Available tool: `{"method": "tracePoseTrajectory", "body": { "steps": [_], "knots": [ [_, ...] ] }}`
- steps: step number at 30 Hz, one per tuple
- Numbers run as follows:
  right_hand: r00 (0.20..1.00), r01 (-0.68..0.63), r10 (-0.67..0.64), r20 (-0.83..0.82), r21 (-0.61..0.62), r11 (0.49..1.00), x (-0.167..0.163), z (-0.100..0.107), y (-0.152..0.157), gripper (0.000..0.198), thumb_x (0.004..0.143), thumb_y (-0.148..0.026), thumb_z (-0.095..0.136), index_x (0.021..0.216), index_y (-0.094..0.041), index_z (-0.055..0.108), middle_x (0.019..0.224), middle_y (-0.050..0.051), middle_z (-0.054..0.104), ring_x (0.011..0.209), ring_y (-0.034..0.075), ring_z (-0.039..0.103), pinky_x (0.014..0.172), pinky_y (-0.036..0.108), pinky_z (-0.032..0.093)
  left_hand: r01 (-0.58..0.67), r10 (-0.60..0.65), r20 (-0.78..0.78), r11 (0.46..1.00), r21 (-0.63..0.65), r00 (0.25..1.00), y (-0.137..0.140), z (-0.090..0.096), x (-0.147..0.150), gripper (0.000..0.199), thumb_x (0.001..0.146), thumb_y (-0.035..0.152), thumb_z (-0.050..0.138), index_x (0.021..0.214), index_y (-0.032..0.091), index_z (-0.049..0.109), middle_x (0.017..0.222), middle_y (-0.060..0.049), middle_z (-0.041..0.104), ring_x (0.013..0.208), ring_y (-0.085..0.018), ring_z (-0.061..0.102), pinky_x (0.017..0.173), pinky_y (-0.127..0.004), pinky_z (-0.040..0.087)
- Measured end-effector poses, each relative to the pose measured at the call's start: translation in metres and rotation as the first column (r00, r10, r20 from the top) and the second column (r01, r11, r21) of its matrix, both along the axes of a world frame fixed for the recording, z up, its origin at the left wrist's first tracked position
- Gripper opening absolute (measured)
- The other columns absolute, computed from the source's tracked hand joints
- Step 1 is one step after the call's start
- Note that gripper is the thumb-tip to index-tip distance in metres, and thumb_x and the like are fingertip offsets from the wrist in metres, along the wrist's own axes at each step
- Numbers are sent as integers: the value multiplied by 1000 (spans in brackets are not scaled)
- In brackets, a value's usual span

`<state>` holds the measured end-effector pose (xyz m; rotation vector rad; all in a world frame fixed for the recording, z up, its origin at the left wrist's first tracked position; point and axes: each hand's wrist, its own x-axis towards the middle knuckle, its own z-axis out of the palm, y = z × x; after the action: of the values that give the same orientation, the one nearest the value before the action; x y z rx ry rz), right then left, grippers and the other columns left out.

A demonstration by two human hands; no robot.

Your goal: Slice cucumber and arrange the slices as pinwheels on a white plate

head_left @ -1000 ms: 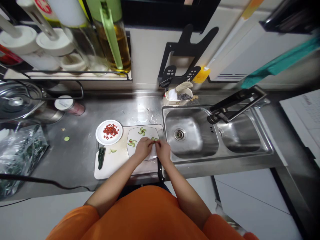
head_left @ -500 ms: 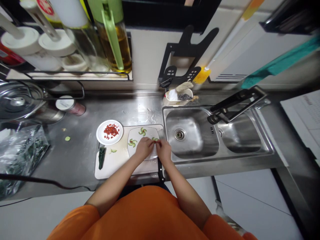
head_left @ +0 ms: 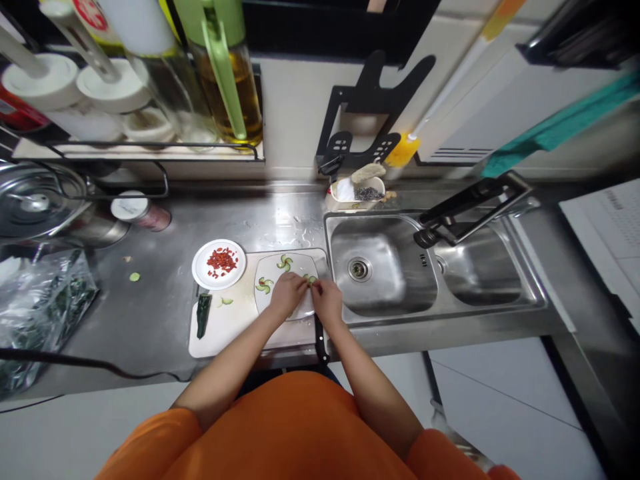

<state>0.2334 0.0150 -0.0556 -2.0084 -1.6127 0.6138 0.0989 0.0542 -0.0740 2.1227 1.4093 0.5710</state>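
While the left hand (head_left: 287,293) and the right hand (head_left: 327,300) are close together over the right side of the white plate (head_left: 271,269), their bent fingertips nearly touch beside a green slice cluster (head_left: 311,279). The tips are small and partly hidden, so I cannot tell how far either hand is closed or whether it grips a piece. 2 other green clusters (head_left: 285,263) lie at the plate's far edge and left side. The plate rests on a cutting board (head_left: 227,337), with a dark green chunk (head_left: 203,315) and pale slices (head_left: 227,301) to its left. A dish (head_left: 199,272) of red pieces (head_left: 222,262) overlaps the board's far left corner.
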Motion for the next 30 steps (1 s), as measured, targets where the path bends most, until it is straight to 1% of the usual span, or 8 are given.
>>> {"method": "tracePoseTrajectory", "body": {
  "steps": [4, 9, 13, 19, 24, 30],
  "knots": [
    [999, -34, 35, 21, -16, 999, -1, 3, -1, 13, 82, -19, 50, 77, -18, 61, 76, 3, 59, 76, 15, 53, 70, 24, 38, -6, 6, 11, 1000, 14, 1000, 1, 4, -5, 12, 82, 23, 60, 81, 17, 70, 72, -4, 64, 76, -17, 55, 75, -31, 44],
    [993, -97, 98, 70, -21, 995, -1, 0, -1, 13, 82, -16, 50, 81, -18, 64, 79, 4, 59, 80, 16, 52, 73, 25, 38, -36, 34, 43, 999, 31, 998, 1, 10, -9, 13, 83, 22, 58, 81, 18, 71, 72, -4, 65, 77, -18, 57, 75, -31, 45],
    [987, -104, 109, 120, -41, 994, -2, -1, -1, 16, 83, -15, 49, 82, -18, 65, 81, 6, 59, 83, 18, 52, 75, 27, 38, -70, 68, 59, 997, 36, 996, 1, 14, -10, 12, 82, 21, 59, 81, 19, 71, 72, -4, 65, 76, -18, 57, 74, -31, 47],
    [989, -110, 112, 96, -19, 994, -2, 1, -2, 17, 84, -16, 48, 81, -18, 64, 80, 5, 59, 81, 17, 52, 76, 26, 38, -83, 80, 70, 996, 40, 994, -1, 14, -10, 10, 81, 20, 60, 82, 19, 70, 74, -4, 66, 77, -18, 58, 75, -32, 48],
    [995, -63, 62, 79, 4, 998, 2, 3, -1, 17, 84, -18, 47, 81, -18, 64, 79, 5, 59, 81, 17, 52, 75, 26, 38, -37, 32, 92, 998, 47, 995, -1, 9, -7, 12, 78, 15, 62, 85, 19, 70, 77, -4, 65, 79, -18, 57, 76, -32, 47],
    [994, -55, 55, 95, -9, 998, 3, 0, 3, 16, 82, -15, 48, 79, -18, 64, 78, 5, 59, 80, 17, 52, 75, 26, 38, 38, -42, 92, 998, 42, 995, -1, 2, -2, 15, 79, 14, 59, 86, 21, 70, 77, -4, 63, 79, -17, 55, 74, -31, 47]
  ]
}}
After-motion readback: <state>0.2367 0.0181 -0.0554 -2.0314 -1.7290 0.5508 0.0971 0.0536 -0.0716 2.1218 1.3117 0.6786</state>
